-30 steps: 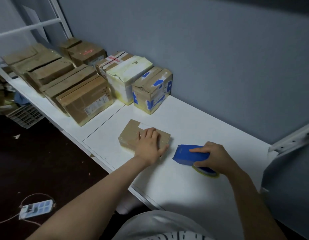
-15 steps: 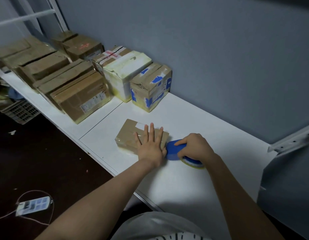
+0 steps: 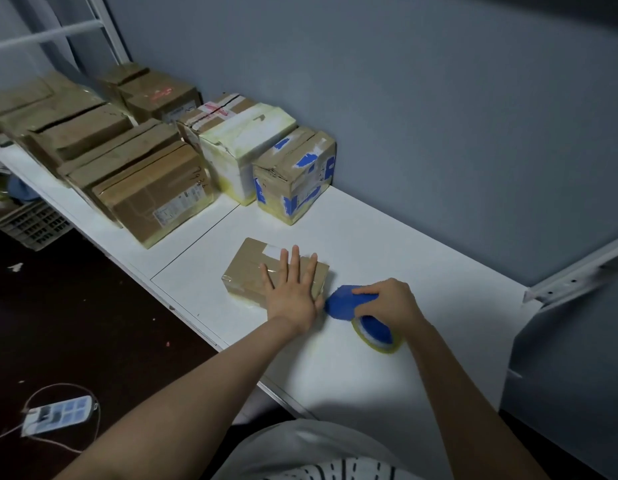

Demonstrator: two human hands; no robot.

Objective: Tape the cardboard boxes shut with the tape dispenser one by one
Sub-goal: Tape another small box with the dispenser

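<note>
Head view looks down on a white desk (image 3: pixel 422 258) set against a grey-blue wall (image 3: pixel 439 116). A flat brown box (image 3: pixel 252 271) lies near the desk's front edge. The left hand (image 3: pixel 292 294) lies palm down on its right half, fingers straight and spread, holding nothing. It covers that part of the lid, so any seam there is hidden. Clear tape glints on the lid left of the hand, and a white label shows at the far edge.

The right hand (image 3: pixel 392 299) curls round the blue dispenser (image 3: pixel 344 301), just right of the box. The dispenser's nose sits at the box's near right corner, beside the heel of the left hand, but I cannot tell whether it touches the cardboard. The fingers hide the handle. The roll (image 3: pixel 377 336) pokes out below the hand, low over the desk; whether it rests on the surface is unclear.

Other boxes (image 3: pixel 145 188) line the wall at the left. Nearest is a blue-patched box (image 3: pixel 293 174), then a pale box (image 3: pixel 241 147) wrapped in yellowish tape. Those farther off are blurred, and the leftmost are cut by the frame edge. Their labels are too small to read.

On the dark floor lie a power strip (image 3: pixel 58 414) with its cable and a crate (image 3: pixel 30 223), partly hidden under the desk.
</note>
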